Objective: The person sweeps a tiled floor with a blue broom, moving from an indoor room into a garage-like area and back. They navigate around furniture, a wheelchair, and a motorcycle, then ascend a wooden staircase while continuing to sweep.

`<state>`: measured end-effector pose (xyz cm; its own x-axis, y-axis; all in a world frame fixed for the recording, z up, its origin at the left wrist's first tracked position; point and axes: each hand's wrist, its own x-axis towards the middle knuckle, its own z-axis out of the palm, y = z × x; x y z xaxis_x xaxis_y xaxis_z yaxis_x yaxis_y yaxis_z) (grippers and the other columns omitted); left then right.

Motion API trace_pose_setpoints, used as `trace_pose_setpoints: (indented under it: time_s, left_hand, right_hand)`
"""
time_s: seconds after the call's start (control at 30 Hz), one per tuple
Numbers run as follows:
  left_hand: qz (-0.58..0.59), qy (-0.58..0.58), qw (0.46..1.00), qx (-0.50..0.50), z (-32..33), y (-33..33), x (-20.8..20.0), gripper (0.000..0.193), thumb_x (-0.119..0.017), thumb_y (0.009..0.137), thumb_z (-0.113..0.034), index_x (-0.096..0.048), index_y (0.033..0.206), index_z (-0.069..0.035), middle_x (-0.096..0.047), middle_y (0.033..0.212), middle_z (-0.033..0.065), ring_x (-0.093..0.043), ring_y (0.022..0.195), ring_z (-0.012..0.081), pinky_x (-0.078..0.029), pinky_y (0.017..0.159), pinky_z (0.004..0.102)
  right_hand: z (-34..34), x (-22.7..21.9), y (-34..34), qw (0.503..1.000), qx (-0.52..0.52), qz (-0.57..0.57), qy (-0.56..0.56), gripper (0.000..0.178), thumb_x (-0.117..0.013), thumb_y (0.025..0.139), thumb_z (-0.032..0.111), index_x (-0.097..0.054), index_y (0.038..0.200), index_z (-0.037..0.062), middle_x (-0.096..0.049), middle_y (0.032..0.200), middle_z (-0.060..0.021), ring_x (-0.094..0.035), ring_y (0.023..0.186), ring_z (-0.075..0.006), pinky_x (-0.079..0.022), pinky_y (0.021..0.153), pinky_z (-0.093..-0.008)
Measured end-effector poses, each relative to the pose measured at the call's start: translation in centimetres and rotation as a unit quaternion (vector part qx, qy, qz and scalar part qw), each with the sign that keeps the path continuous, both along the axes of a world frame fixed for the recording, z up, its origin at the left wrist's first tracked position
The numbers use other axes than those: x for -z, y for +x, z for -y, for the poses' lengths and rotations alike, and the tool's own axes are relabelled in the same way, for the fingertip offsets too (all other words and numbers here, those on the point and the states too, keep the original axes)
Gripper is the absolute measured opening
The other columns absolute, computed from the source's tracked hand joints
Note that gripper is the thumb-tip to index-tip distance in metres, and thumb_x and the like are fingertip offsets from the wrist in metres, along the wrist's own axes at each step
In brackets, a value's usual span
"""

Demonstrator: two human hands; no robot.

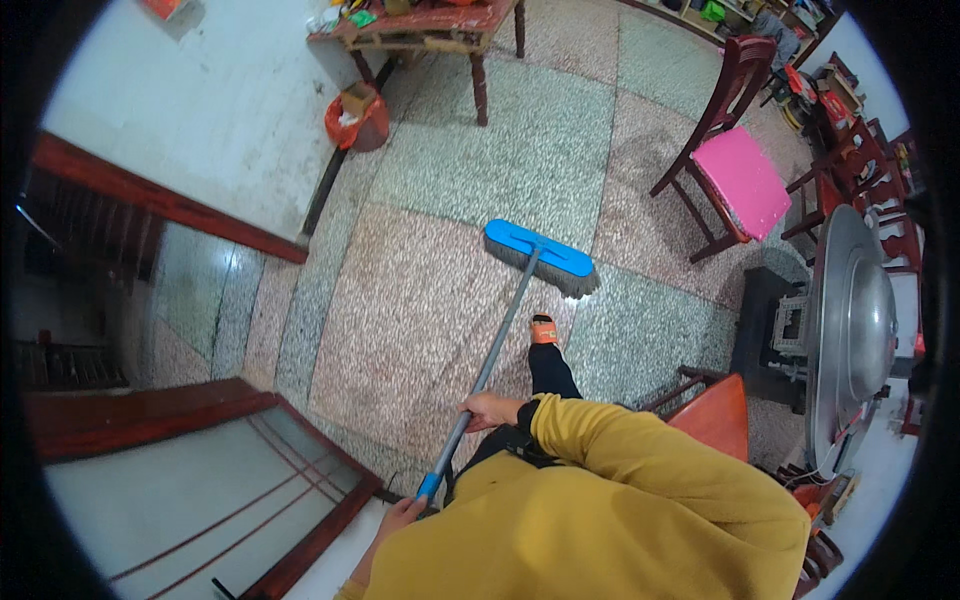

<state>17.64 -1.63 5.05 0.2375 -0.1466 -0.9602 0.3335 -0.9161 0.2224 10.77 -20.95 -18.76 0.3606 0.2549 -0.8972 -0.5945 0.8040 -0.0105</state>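
A broom (500, 335) with a grey handle slants from my body out to the floor ahead. Its blue head, with dark grey bristles, is at or just above the speckled floor. My right hand (487, 411) grips the handle at its lower middle. Close to the blue grip at the handle's top end, my left hand (398, 517) is wrapped round it, its fingers partly hidden. My foot in an orange slipper (543, 331) stands just behind the bristles, to the right of the handle.
A pink-seated wooden chair (742, 182) stands ahead right, near a round metal-topped stove table (850, 320). An orange seat (715, 418) is close on my right. A lined bin (358, 122) sits by the wall below a red table (430, 25). A wooden-framed door (220, 480) is at left.
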Motion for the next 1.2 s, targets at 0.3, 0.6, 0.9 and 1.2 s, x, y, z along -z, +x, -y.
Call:
trace_pose_setpoints:
  time_s: [0.3,0.6,0.9,1.2]
  left_hand:
    - [-0.126,-0.144,0.979,-0.067,27.5,2.5,5.0,0.032,-0.045,0.082,-0.035,-0.047,0.072,-0.004,-0.039,0.049,0.0023,-0.034,0.033,0.0118,-0.027,0.032,0.0259]
    - [-0.106,-0.165,0.981,0.003,47.4,5.6,11.2,0.029,-0.043,0.083,-0.035,-0.047,0.082,-0.006,-0.042,0.058,-0.0003,-0.031,0.037,0.0069,-0.024,0.03,0.021]
    - [-0.143,-0.236,0.961,0.026,38.7,9.9,8.3,0.018,-0.055,0.077,-0.021,-0.043,0.074,-0.007,-0.042,0.057,-0.0011,-0.033,0.038,0.0054,-0.024,0.031,0.0205]
    - [-0.048,-0.139,0.988,0.052,22.1,16.1,0.0,0.022,-0.054,0.077,-0.026,-0.045,0.07,-0.007,-0.041,0.049,-0.0007,-0.034,0.034,0.007,-0.024,0.03,0.0221]
  right_hand:
    - [27.4,0.2,1.2,0.964,0.192,0.021,-0.18,0.014,-0.051,0.079,0.015,-0.046,0.074,0.0027,-0.047,0.064,-0.007,-0.049,0.053,-0.0191,-0.046,0.05,-0.0344]
    - [39.2,-3.1,2.6,0.92,0.303,0.111,-0.222,0.017,-0.045,0.082,0.015,-0.046,0.093,0.0014,-0.049,0.081,-0.0109,-0.051,0.071,-0.0235,-0.045,0.064,-0.0354]
    - [34.1,-2.3,4.5,0.938,0.283,0.067,-0.191,0.039,-0.03,0.087,0.039,-0.042,0.098,0.0029,-0.05,0.088,-0.0134,-0.051,0.075,-0.0266,-0.045,0.068,-0.0401]
    - [22.8,2.2,14.2,0.982,0.183,-0.027,-0.038,0.023,-0.033,0.084,0.018,-0.036,0.097,-0.0018,-0.049,0.08,-0.0159,-0.054,0.067,-0.0309,-0.047,0.053,-0.0473]
